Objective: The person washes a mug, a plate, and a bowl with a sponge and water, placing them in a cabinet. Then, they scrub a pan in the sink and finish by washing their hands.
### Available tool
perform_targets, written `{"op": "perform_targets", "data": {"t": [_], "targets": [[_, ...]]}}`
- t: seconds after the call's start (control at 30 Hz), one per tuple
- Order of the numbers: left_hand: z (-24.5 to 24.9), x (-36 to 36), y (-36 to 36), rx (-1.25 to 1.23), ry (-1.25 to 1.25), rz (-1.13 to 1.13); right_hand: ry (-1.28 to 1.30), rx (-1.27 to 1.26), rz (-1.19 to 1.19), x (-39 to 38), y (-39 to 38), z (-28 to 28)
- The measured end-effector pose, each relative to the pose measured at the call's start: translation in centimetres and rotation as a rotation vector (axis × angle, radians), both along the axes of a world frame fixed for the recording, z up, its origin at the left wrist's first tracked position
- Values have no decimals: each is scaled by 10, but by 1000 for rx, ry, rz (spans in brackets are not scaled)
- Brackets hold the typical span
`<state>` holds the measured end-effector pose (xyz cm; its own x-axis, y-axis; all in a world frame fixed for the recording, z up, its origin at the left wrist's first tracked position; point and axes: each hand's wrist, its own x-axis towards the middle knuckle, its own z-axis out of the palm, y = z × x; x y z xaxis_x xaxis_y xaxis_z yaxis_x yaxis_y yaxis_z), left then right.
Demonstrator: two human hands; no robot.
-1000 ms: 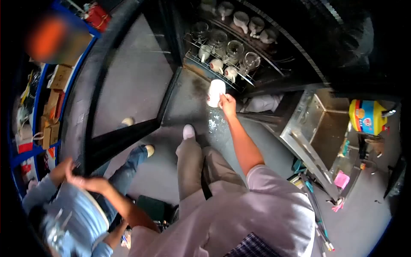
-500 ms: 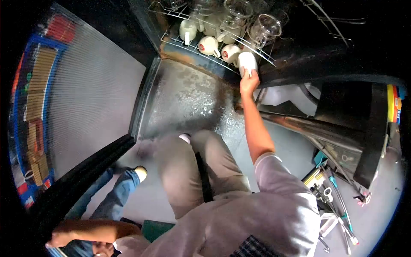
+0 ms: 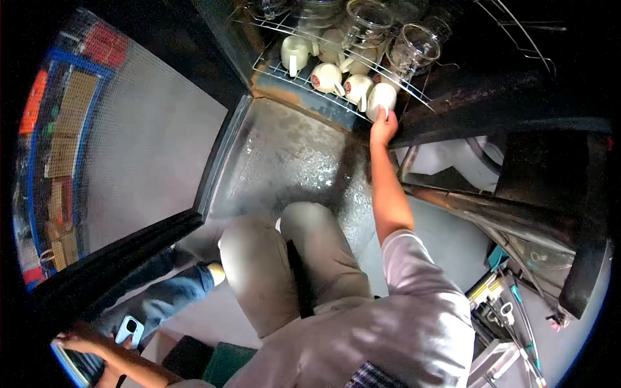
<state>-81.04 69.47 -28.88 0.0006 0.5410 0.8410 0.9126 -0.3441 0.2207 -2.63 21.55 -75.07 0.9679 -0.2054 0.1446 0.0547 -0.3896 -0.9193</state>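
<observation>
At the front edge of the lower wire rack (image 3: pixel 288 79), my right hand (image 3: pixel 384 127) holds a white mug (image 3: pixel 381 98), fingers wrapped on its near end. Two white mugs with red marks, one (image 3: pixel 326 78) and another (image 3: pixel 358 88), lie to its left on the rack, and a plain white mug (image 3: pixel 295 55) is farther left. My left hand (image 3: pixel 81 341) is low at the far left, with its fingers at the edge of a dark flat object (image 3: pixel 81 366); how it grips this is hard to make out.
Glass cups (image 3: pixel 416 46) occupy the rack above and behind. Another person in blue jeans (image 3: pixel 171 299) is at lower left, near a light blue phone (image 3: pixel 129 330). A ribbed panel (image 3: pixel 152 136) stands left. Tools (image 3: pixel 511 310) lie at lower right, below a dark metal frame (image 3: pixel 491 210).
The white mug in my right hand has moved down onto the rack's front edge beside the others. My left hand has shifted up and left, and the phone has come into view.
</observation>
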Motion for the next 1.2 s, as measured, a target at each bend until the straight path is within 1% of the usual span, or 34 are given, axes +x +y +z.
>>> {"op": "perform_targets", "data": {"t": [0.07, 0.1, 0.13, 0.2, 0.23, 0.27, 0.3, 0.33, 0.37, 0.4, 0.47, 0.5, 0.53, 0.57, 0.6, 0.63, 0.67, 0.7, 0.73, 0.77, 0.8, 0.83, 0.87, 0.9, 0.93, 0.97, 1.0, 1.03, 1.07, 1.1, 1.13, 1.17, 1.2], "targets": [[-34, 24, -30, -268, -401, -279, 2, 46, 3, 4, 3, -7], [-51, 37, -44, -401, -558, -367, -11, 72, -8, 6, 5, -13], [-69, 48, -60, -532, -672, -420, 17, 117, 26, 9, 3, -20], [-107, 68, -92, -804, -785, -461, 63, 199, 105, 19, -1, -24], [-129, 57, -102, -951, -740, -544, 79, 196, 139, 20, -6, -22], [-138, 83, -129, -1068, -788, -497, 96, 193, 170, 19, -11, -16], [-148, 93, -150, -1127, -611, -403, 111, 193, 205, 18, -12, -12], [-158, 92, -167, -1261, -487, -368, 86, 103, 178, 18, -12, -14], [-173, 95, -186, -1310, -396, -303, 62, 12, 149, 15, -12, -17], [-207, 52, -189, -1467, -438, -266, 35, -77, 121, 14, -11, -23], [-231, 34, -225, -1678, -138, -330, -23, -266, 56, 11, -5, -21], [-250, 9, -239, -1879, -345, -372, 15, -316, 21, 10, -4, -16], [-300, -55, -241, -2006, -592, -529, 54, -368, -13, 7, -3, -6], [-293, -56, -259, -2004, 87, -575, 93, -423, -46, 6, -2, -1], [-255, -13, -275, -2011, 724, -421, 128, -452, -51, 12, -6, -6], [-276, -43, -281, -2044, 676, -452, 116, -399, -59, 14, -7, -6], [-285, -76, -283, -1938, 953, -544, 104, -440, -64, 15, -6, -4], [-264, -66, -292, -1809, 1225, -627, 94, -484, -68, 16, -6, -4], [-268, -75, -285, -2129, 437, -582, 111, -430, -62, 2, 0, 25], [-285, -91, -274, -2254, -405, -485, 124, -375, -56, -23, 5, 67], [-278, -100, -265, -2167, -1254, -334, 131, -337, 59, -42, 2, 90], [-186, 6, -263, -1876, -420, -340, 314, -343, 99, -66, 5, 112], [-138, 50, -242, -1664, -464, -518, 130, -460, 225, -93, -1, 107], [-63, 113, -234, -1618, -765, -494, 261, -533, 357, -128, -2, 160], [-15, 148, -224, -1401, -893, -487, 316, -476, 394, -166, -6, 196], [23, 172, -213, -1290, -947, -537, 410, -504, 418, -196, -9, 220], [62, 194, -210, -1206, -971, -538, 326, -510, 495, -225, -18, 241], [60, 184, -178, -1140, -1005, -505, 521, -380, 653, -247, -27, 293], [74, 180, -148, -1247, -1201, -493, 365, -97, 813, -269, -47, 342], [92, 176, -123, -1353, -1386, -462, 463, -60, 976, -278, -65, 418], [111, 168, -103, -1489, -1631, -586, 235, -156, 1085, -285, -88, 486], [124, 161, -89, -1619, -1888, -706, 279, -182, 1117, -294, -111, 525], [117, 158, -88, -1454, -1487, -499, 318, -174, 1120, -297, -139, 559]]}}
